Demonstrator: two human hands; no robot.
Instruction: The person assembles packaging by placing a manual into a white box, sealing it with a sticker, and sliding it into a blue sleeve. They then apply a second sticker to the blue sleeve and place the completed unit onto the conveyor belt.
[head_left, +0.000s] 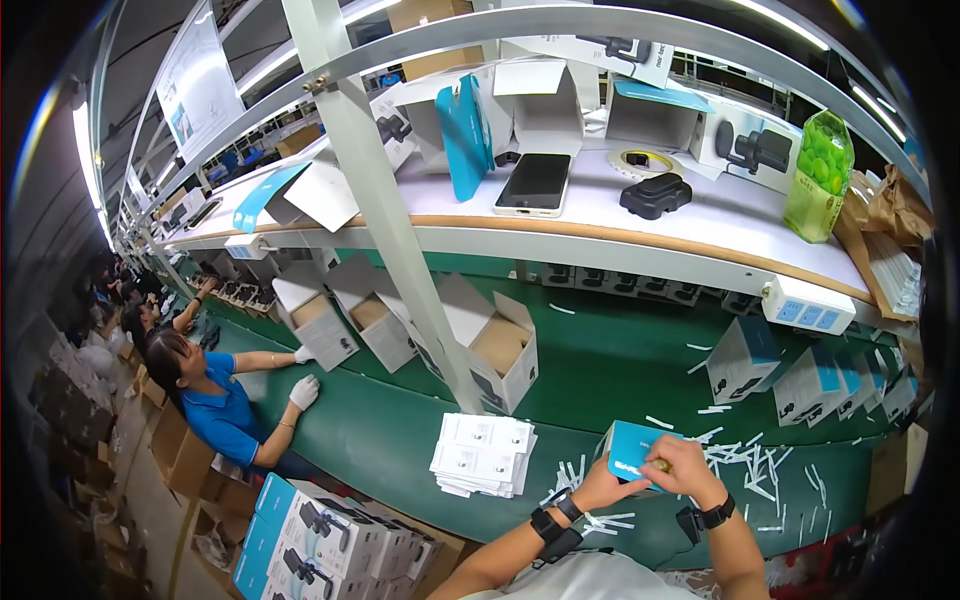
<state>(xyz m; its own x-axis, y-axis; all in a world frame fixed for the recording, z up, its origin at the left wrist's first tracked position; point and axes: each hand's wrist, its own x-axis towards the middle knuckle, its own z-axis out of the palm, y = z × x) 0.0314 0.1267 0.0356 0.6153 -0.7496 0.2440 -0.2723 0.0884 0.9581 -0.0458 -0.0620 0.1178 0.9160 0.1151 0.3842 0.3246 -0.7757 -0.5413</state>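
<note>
A small box with a blue top [630, 440] stands on the green work surface right in front of me. My left hand [603, 486] grips its near left side, the thumb lying along the edge. Over the top's right part, my right hand [686, 466] is closed with its fingers pinched together. A small yellowish bit shows at those fingertips, too small to name. Thin white paper strips [745, 466] lie scattered to the right of the box, and more of them are beside my left wrist. Left of the box sits a stack of printed white sheets [484, 452].
Blue-topped boxes [742, 362] stand in a row at the right. Open white boxes [500, 345] line the far left, near a co-worker in a blue shirt [215, 400]. A post [385, 190] rises ahead. The shelf [600, 225] holds a phone [534, 184] and a green bag [820, 175].
</note>
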